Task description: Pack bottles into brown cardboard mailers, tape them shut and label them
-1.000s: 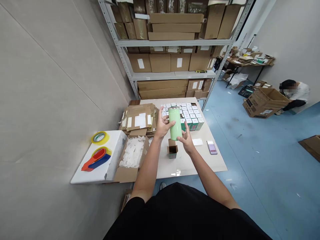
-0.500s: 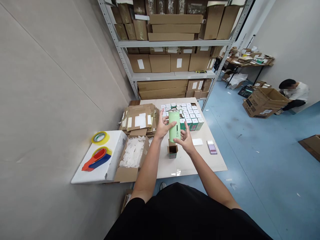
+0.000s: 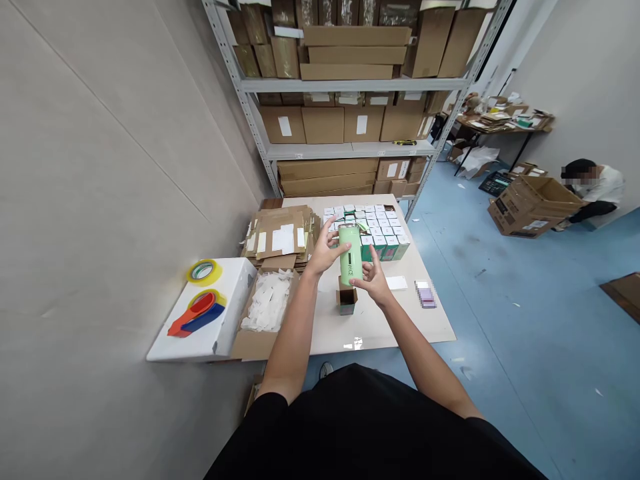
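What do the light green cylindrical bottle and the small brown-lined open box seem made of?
Light green cylindrical bottle: painted metal or plastic, the look leaves it open; smooth, evenly coloured wall.
Small brown-lined open box: likely thin cardboard, matte brown inside; folded flap stands at its opening.

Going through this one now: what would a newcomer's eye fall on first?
Probably the pale green tumbler, held up between the left hand and right hand over the table. Next, the bright red-and-blue tape dispenser on the white block at picture left, then the metal rack of cardboard boxes behind the table.
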A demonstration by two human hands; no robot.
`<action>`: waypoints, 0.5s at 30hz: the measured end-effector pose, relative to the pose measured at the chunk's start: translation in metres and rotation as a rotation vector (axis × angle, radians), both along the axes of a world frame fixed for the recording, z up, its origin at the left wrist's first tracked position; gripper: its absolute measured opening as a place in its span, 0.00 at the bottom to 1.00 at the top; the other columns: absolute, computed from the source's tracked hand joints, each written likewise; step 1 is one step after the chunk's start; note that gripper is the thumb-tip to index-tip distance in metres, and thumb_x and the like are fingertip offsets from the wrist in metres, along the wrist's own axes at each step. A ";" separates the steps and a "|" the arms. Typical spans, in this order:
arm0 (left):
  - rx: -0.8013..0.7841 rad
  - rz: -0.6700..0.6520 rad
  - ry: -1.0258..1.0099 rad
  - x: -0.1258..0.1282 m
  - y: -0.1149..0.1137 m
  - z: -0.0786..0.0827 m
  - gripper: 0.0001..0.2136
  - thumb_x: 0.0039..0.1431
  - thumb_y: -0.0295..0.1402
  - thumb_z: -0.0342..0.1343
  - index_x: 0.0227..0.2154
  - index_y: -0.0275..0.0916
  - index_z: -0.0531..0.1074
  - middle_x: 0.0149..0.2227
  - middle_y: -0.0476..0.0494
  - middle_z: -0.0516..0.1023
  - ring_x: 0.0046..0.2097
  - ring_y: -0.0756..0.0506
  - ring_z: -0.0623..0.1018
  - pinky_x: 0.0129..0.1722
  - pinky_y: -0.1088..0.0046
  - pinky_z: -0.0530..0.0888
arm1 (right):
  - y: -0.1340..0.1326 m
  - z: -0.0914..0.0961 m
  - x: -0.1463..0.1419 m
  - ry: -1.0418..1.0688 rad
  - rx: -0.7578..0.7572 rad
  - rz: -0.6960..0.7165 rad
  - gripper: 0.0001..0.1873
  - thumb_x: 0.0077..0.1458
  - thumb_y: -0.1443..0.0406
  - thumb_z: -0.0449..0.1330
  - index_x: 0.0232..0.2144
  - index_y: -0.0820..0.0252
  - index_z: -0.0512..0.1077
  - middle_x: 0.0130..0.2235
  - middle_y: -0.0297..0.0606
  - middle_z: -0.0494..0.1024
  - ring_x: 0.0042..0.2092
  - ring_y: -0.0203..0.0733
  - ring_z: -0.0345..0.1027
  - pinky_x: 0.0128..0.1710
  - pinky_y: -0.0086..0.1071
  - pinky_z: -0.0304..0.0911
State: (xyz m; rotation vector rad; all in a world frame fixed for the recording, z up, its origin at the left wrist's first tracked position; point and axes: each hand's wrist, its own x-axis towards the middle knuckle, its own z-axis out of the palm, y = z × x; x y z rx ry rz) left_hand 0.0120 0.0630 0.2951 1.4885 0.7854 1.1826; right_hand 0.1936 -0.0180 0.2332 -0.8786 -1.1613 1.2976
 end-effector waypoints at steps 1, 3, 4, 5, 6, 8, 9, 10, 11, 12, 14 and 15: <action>-0.001 -0.003 0.006 -0.001 0.001 0.000 0.47 0.57 0.45 0.70 0.74 0.52 0.48 0.59 0.37 0.74 0.52 0.41 0.79 0.55 0.58 0.78 | 0.000 -0.003 0.000 -0.005 -0.008 0.002 0.75 0.43 0.55 0.80 0.76 0.37 0.31 0.50 0.37 0.77 0.50 0.47 0.76 0.50 0.42 0.73; -0.017 -0.009 0.012 -0.004 0.002 -0.003 0.47 0.56 0.45 0.70 0.73 0.52 0.50 0.59 0.37 0.74 0.53 0.40 0.79 0.54 0.58 0.78 | 0.000 -0.010 0.000 -0.017 -0.020 0.009 0.75 0.43 0.55 0.79 0.76 0.37 0.31 0.51 0.37 0.77 0.50 0.48 0.76 0.51 0.43 0.73; -0.032 -0.015 0.012 -0.005 0.003 -0.005 0.47 0.56 0.44 0.71 0.73 0.52 0.50 0.59 0.36 0.74 0.53 0.40 0.79 0.54 0.58 0.78 | 0.000 -0.015 0.000 -0.021 -0.026 0.014 0.75 0.43 0.55 0.79 0.76 0.37 0.31 0.51 0.38 0.77 0.50 0.48 0.76 0.52 0.44 0.73; -0.051 -0.024 0.013 -0.006 0.004 -0.009 0.48 0.55 0.44 0.71 0.73 0.51 0.50 0.59 0.36 0.74 0.53 0.40 0.80 0.54 0.58 0.78 | 0.000 -0.021 0.000 -0.024 -0.033 0.020 0.75 0.43 0.55 0.79 0.76 0.37 0.31 0.52 0.38 0.77 0.51 0.48 0.76 0.53 0.44 0.73; -0.071 -0.033 0.014 -0.006 0.005 -0.014 0.48 0.54 0.43 0.71 0.73 0.51 0.50 0.58 0.36 0.74 0.52 0.40 0.80 0.53 0.58 0.78 | -0.001 -0.029 0.000 -0.026 -0.045 0.030 0.75 0.43 0.55 0.79 0.76 0.38 0.31 0.52 0.38 0.77 0.52 0.49 0.75 0.54 0.45 0.72; -0.113 -0.039 0.026 -0.007 0.006 -0.028 0.48 0.53 0.41 0.71 0.73 0.50 0.52 0.56 0.37 0.75 0.50 0.41 0.81 0.52 0.59 0.79 | -0.001 -0.048 0.002 -0.030 -0.082 0.060 0.73 0.43 0.56 0.79 0.76 0.38 0.34 0.54 0.40 0.76 0.55 0.51 0.74 0.56 0.47 0.71; -0.130 -0.031 0.037 -0.008 0.006 -0.037 0.47 0.53 0.40 0.71 0.72 0.49 0.53 0.56 0.37 0.75 0.49 0.41 0.81 0.52 0.59 0.79 | -0.001 -0.060 0.005 -0.033 -0.109 0.073 0.72 0.43 0.56 0.78 0.76 0.38 0.36 0.56 0.41 0.76 0.57 0.51 0.73 0.57 0.48 0.71; -0.143 -0.015 0.052 -0.008 0.007 -0.047 0.45 0.53 0.39 0.71 0.71 0.49 0.55 0.55 0.37 0.75 0.48 0.42 0.81 0.51 0.60 0.79 | -0.002 -0.073 0.008 -0.038 -0.140 0.078 0.70 0.43 0.57 0.78 0.76 0.38 0.39 0.58 0.42 0.75 0.58 0.52 0.72 0.58 0.49 0.70; -0.152 0.009 0.070 -0.008 0.006 -0.057 0.44 0.52 0.37 0.70 0.71 0.49 0.57 0.55 0.37 0.75 0.48 0.42 0.80 0.51 0.60 0.79 | -0.003 -0.087 0.011 -0.045 -0.173 0.064 0.67 0.43 0.57 0.77 0.75 0.39 0.42 0.60 0.43 0.74 0.60 0.52 0.70 0.59 0.50 0.69; -0.161 0.038 0.088 -0.009 0.006 -0.068 0.43 0.52 0.36 0.70 0.70 0.48 0.58 0.56 0.37 0.74 0.48 0.42 0.80 0.51 0.61 0.78 | -0.004 -0.101 0.015 -0.056 -0.218 0.033 0.64 0.43 0.58 0.76 0.75 0.39 0.46 0.62 0.43 0.72 0.61 0.52 0.69 0.60 0.51 0.67; -0.182 0.098 0.121 -0.009 0.005 -0.091 0.42 0.50 0.33 0.69 0.69 0.46 0.60 0.56 0.37 0.74 0.49 0.42 0.79 0.51 0.61 0.78 | -0.008 -0.131 0.024 -0.120 -0.334 -0.071 0.59 0.41 0.58 0.74 0.72 0.42 0.53 0.62 0.44 0.72 0.60 0.52 0.69 0.60 0.51 0.66; -0.198 0.123 0.136 -0.009 0.004 -0.102 0.42 0.49 0.33 0.69 0.68 0.45 0.61 0.56 0.37 0.73 0.50 0.41 0.79 0.51 0.62 0.78 | -0.010 -0.145 0.027 -0.165 -0.394 -0.108 0.58 0.39 0.59 0.74 0.71 0.45 0.57 0.61 0.45 0.72 0.59 0.52 0.70 0.59 0.51 0.67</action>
